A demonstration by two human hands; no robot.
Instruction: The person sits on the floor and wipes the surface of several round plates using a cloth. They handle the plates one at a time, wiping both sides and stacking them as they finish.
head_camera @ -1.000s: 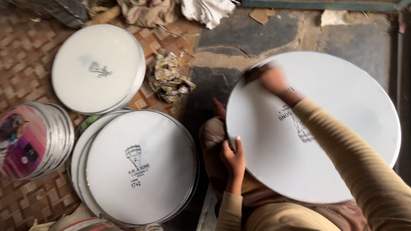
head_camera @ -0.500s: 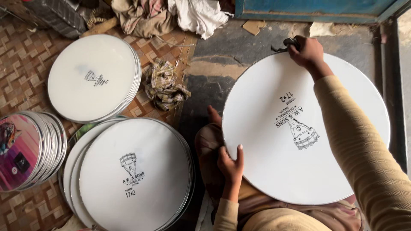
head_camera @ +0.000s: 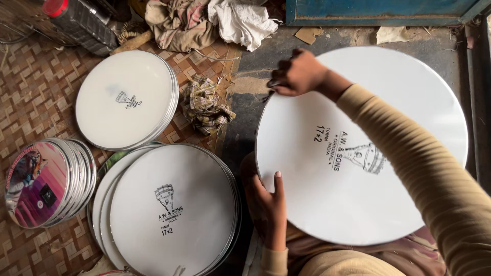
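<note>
Large white drumhead [head_camera: 368,153] on lap. Left hand [head_camera: 271,202] grips its near-left rim, thumb on top. Right hand [head_camera: 296,74] closed at far-left rim. Checked rag [head_camera: 204,105] and stacked white drumheads [head_camera: 169,209] on floor, left.

Right hand [head_camera: 299,74] slid leftward along the far rim, white drum skin [head_camera: 368,194] turned, print now sideways under that grip
</note>
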